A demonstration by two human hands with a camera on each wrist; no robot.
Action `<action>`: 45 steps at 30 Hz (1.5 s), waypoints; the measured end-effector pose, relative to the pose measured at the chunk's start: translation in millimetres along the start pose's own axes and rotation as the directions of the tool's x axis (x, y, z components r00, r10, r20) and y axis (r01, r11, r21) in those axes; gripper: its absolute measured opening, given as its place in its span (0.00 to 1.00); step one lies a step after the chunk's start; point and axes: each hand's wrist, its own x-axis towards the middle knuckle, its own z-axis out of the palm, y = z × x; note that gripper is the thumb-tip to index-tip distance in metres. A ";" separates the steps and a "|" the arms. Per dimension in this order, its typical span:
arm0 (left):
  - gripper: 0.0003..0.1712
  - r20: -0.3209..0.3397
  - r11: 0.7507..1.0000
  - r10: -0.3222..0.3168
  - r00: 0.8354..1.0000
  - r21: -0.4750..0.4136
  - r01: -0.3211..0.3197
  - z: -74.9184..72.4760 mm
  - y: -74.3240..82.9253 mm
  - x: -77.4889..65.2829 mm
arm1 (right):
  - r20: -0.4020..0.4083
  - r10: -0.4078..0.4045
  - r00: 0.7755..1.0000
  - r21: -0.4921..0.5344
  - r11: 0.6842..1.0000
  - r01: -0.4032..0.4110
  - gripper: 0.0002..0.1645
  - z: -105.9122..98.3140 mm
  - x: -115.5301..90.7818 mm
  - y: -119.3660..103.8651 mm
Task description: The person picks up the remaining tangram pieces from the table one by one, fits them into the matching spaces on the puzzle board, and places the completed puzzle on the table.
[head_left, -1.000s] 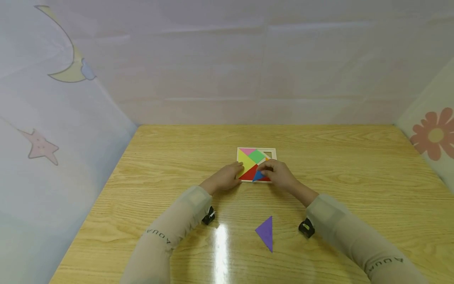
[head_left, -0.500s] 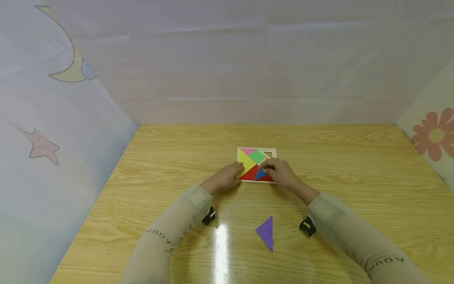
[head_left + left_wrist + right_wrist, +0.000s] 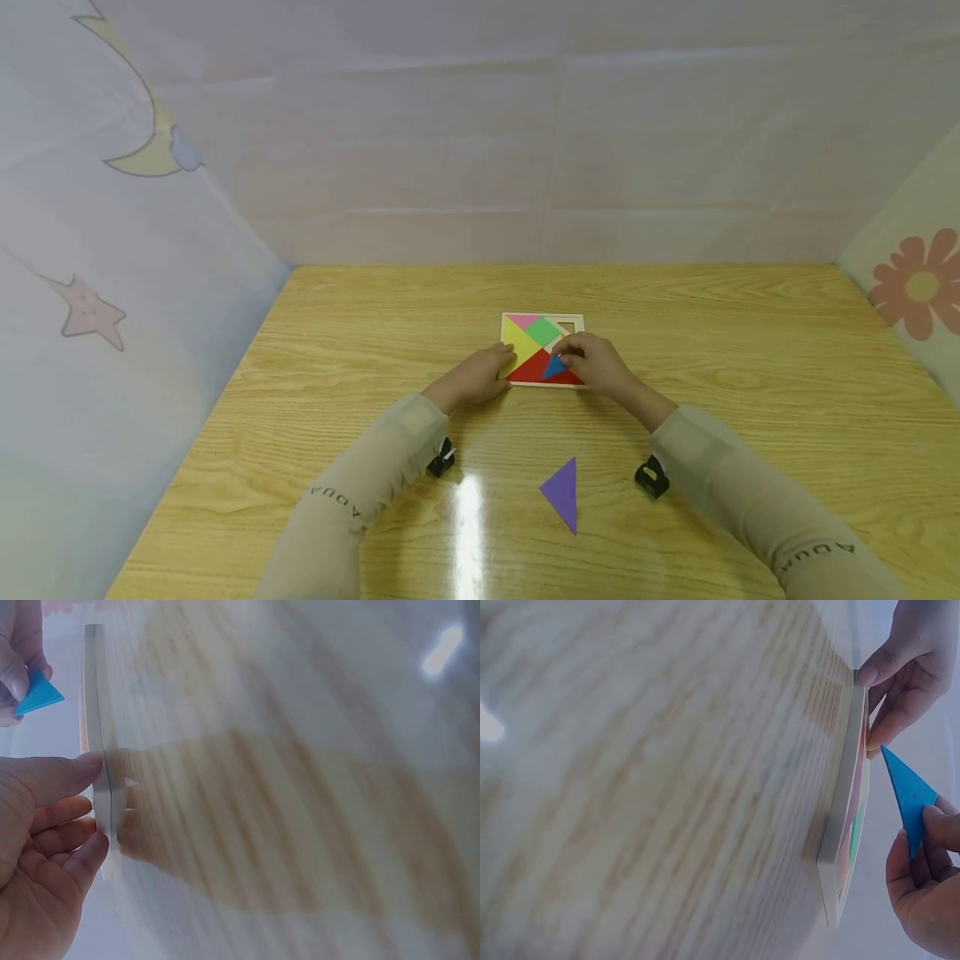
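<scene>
- The right hand (image 3: 596,365) pinches the blue triangle (image 3: 909,793) between thumb and fingers; in the head view the piece overlaps the red piece (image 3: 528,367), and both wrist views show it raised clear of the tray.
- The left hand (image 3: 476,375) grips the wooden tray (image 3: 840,802) at its left edge, thumb by the near corner, fingers farther along; the tray lies between the two hands.
- Just beside the left fingers sits the yellow piece (image 3: 522,341); beyond them, toward the far edge, are the pink piece (image 3: 523,319) and the green piece (image 3: 542,331); an orange bit (image 3: 564,336) shows by the right fingers, mostly hidden.
- Past the right fingers, in the tray's far corner, is a small opening (image 3: 567,326).
- Nearer the person than both hands, between the sleeves (image 3: 720,475), the purple triangle (image 3: 564,493) lies on the wood-grain table (image 3: 360,333).
- Well beyond the hands hangs a pale backdrop (image 3: 450,150); a moon (image 3: 153,154) and star (image 3: 90,310) are off the left hand's side, a flower (image 3: 921,286) off the right's.
</scene>
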 end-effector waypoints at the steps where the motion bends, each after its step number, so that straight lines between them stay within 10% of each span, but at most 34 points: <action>1: 0.27 0.002 1.000 -0.002 1.000 -0.001 0.002 0.0 0.0 -0.1 | -0.002 0.004 1.000 0.004 1.000 -0.004 0.08 0.0 0.3 0.5; 45: 0.26 0.021 1.000 -0.008 1.000 -0.021 0.009 -0.6 -1.9 -0.6 | -0.046 -0.004 0.999 -0.065 0.998 0.001 0.09 -6.7 13.9 7.7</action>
